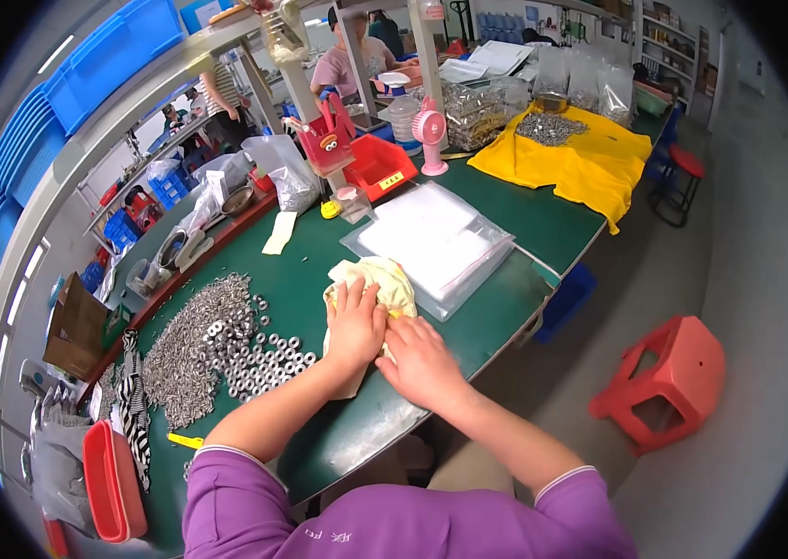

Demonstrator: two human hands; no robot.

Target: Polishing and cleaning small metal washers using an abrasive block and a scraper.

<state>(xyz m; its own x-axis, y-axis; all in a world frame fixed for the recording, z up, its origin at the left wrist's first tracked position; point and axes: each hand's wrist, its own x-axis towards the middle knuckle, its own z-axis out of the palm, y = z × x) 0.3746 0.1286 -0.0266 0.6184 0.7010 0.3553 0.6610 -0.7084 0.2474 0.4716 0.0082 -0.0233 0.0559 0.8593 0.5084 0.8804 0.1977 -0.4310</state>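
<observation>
A pale yellow cloth (377, 273) lies bunched on the green table near its front edge. My left hand (354, 328) rests over the cloth's near side, its fingers bent around the folds. Close beside it, my right hand (424, 359) grips the cloth's right edge, thumb toward the left hand. What lies inside or under the cloth is hidden. Just left of my left hand are several loose metal rings (268, 366). Beyond them spreads a heap of small metal parts (184, 349).
Stacked white sheets in clear plastic (436, 238) lie beyond the cloth. Behind stand a red bin (377, 168) and a pink fan (429, 140). A yellow cloth (571, 168) bears metal parts. A yellow cutter (185, 440) and red tray (114, 484) sit left; a red stool (669, 377) stands right.
</observation>
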